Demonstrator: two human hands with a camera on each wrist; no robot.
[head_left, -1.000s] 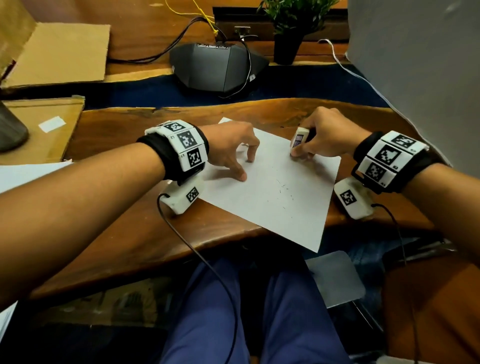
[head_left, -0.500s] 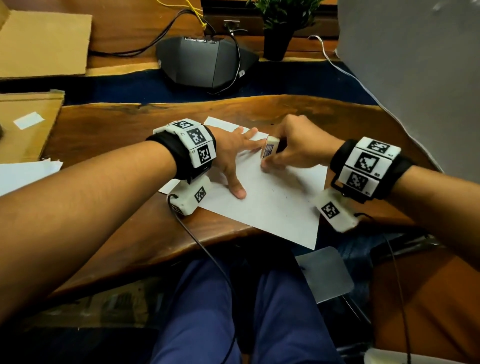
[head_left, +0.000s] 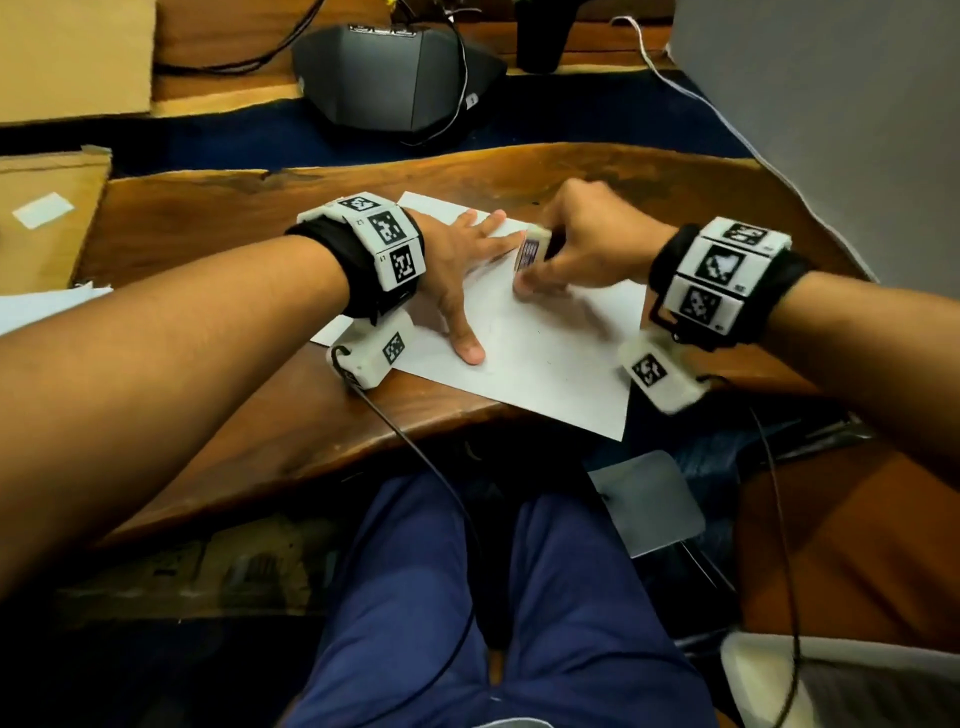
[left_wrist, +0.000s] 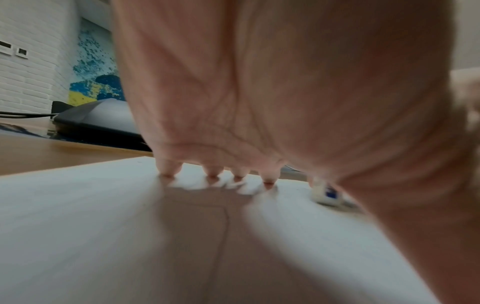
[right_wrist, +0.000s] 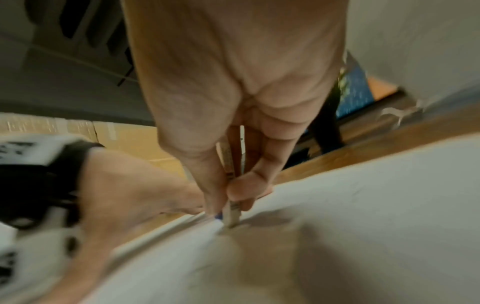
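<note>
While pressing the paper (head_left: 545, 364) flat with the left hand (head_left: 457, 270), pinches an eraser (head_left: 531, 253) in the right hand (head_left: 587, 249) and plants its lower end on the sheet.

Left hand: lies palm-down at about 10 o'clock on the paper, straight and spread, gripping nothing. Points the thumb toward 6 o'clock and the rest toward 1 o'clock. Shows fingertips (left_wrist: 168, 169) touching the sheet in the left wrist view.

Right hand: clamps thumb and fingers tight on the eraser's two flat sides, as seen in the right wrist view (right_wrist: 233, 209).

Eraser: stands nearly upright, slightly tilted, touching the paper near 12 o'clock, just beside the left fingertips on their 3 o'clock side. Looks smeared in the head view.

Paper: lies on the wooden table (head_left: 234, 223), with the 5 o'clock corner hanging past the near edge.

Elsewhere: dark device (head_left: 395, 78) at 12 o'clock beyond the table, cardboard (head_left: 52, 208) at 9 o'clock.
</note>
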